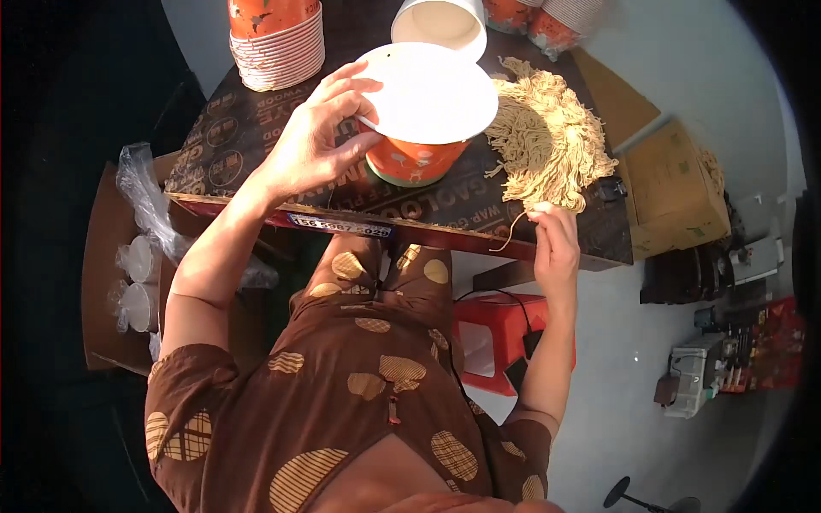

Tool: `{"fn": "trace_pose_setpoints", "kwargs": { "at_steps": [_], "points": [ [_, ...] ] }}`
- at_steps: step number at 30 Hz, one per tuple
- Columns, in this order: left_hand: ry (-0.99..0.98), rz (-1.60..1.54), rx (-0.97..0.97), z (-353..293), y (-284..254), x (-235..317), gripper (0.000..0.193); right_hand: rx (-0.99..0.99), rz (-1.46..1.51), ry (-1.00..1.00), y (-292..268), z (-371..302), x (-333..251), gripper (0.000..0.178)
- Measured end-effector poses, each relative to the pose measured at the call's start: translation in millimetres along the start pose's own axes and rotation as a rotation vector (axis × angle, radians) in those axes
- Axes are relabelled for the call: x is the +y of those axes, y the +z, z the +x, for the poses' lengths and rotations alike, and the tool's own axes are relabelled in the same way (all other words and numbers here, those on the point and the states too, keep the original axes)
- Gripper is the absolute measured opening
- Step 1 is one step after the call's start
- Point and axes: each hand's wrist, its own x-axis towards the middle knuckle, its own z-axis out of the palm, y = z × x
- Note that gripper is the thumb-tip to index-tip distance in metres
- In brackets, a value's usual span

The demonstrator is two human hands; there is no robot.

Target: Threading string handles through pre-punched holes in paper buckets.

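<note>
Near the front of the dark table stands an orange paper tub [419, 158] with a bright white round top [432, 94]. Glare hides whether that top is a lid or the white inside. My left hand [329, 128] grips the tub's left rim, fingers on top and thumb underneath. To the right lies a loose heap of beige cotton strings [556, 128]. My right hand [556, 244] is closed in a pinch at the heap's near edge, by the table edge. A thin string [513, 229] trails from the pinching fingertips.
A stack of orange paper tubs [275, 51] stands at the far left of the table [248, 162]. Behind the held tub lies a white tub [440, 21] on its side. Cardboard boxes [676, 192] flank the table. A red stool [505, 329] is below its edge.
</note>
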Motion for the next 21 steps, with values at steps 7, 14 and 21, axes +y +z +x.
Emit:
{"fn": "trace_pose_setpoints", "kwargs": {
  "at_steps": [7, 14, 21],
  "points": [
    [0.093, 0.202, -0.043, 4, 3, 10, 0.049, -0.202, -0.034, -0.063, 5, -1, 2, 0.031],
    [0.221, 0.217, -0.088, 16, 14, 42, 0.038, -0.205, -0.056, -0.109, 11, -2, 4, 0.014],
    [0.203, 0.224, -0.101, 26, 32, 42, 0.022, -0.061, 0.088, -0.220, 22, 8, -20, 0.016]
  ]
}}
